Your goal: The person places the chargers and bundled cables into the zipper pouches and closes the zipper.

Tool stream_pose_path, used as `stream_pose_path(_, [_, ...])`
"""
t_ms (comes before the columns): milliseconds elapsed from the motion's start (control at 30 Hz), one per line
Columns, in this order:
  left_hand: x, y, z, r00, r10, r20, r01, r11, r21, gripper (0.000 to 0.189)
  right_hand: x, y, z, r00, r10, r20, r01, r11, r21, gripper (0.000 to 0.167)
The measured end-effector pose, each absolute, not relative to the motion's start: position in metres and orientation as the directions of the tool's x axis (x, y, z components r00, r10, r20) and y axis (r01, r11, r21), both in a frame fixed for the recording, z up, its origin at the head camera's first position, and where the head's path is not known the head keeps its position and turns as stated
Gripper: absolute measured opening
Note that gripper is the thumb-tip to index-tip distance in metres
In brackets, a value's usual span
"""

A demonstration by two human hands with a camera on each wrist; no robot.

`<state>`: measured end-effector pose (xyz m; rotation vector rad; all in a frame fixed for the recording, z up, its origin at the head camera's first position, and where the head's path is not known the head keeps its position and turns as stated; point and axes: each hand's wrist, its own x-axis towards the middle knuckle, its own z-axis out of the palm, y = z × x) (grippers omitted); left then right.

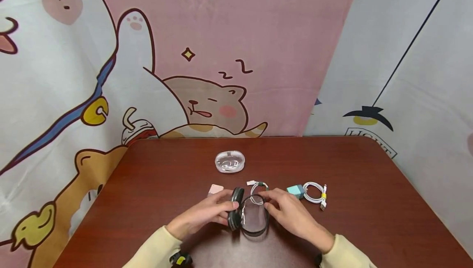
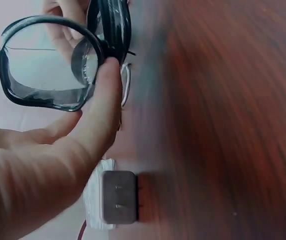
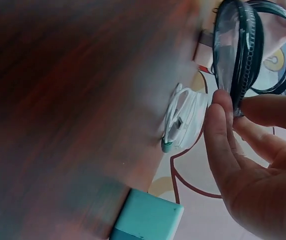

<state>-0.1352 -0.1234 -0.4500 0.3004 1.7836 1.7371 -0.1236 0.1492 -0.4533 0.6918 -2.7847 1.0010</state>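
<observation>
A small clear zip pouch with black trim (image 1: 256, 232) stands spread apart on the table in front of me, its two halves side by side. My left hand (image 1: 207, 212) holds the left half by its black rim, thumb on the near face. On the other side, my right hand (image 1: 290, 214) pinches the edge of the right half. Black zip teeth (image 3: 250, 52) show near my right fingers in the right wrist view. Nothing can be seen inside the clear panels. Just beyond the pouch lies a coiled white cable (image 1: 255, 190), partly seen through it.
A pale pink charger (image 1: 215, 189) lies by my left hand. To the right are a teal charger (image 1: 295, 191) and a white cable (image 1: 314, 193) with a yellow tie. Another clear oval case (image 1: 230, 162) stands farther back on the brown table (image 1: 166, 165). A printed cloth hangs behind.
</observation>
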Motion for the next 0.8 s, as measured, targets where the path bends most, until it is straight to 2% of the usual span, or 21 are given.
stream_pose_path(267, [-0.134,-0.131,-0.452,-0.799,0.541,-0.262,-0.246,0.104,0.964,0.065,-0.123,0.144,-0.462,-0.833,-0.441,0.333,-0.552,0.702,-0.45,0.027])
stream_pose_path(433, [-0.134,-0.128,-0.452,-0.81,0.518,-0.274,-0.253,0.112,0.961,0.066,-0.124,0.141,-0.463,-0.821,-0.475,0.317,-0.569,0.728,-0.383,0.026])
stream_pose_path(600, [-0.134,-0.122,-0.452,-0.837,0.482,-0.258,-0.199,0.17,0.965,0.069,-0.124,0.142,-0.46,-0.84,-0.463,0.282,-0.541,0.757,-0.368,0.028])
stream_pose_path(800, [-0.134,-0.118,-0.45,-0.87,0.444,-0.215,-0.132,0.21,0.969,0.073,-0.127,0.156,-0.443,-0.878,-0.368,0.306,-0.467,0.802,-0.373,0.028])
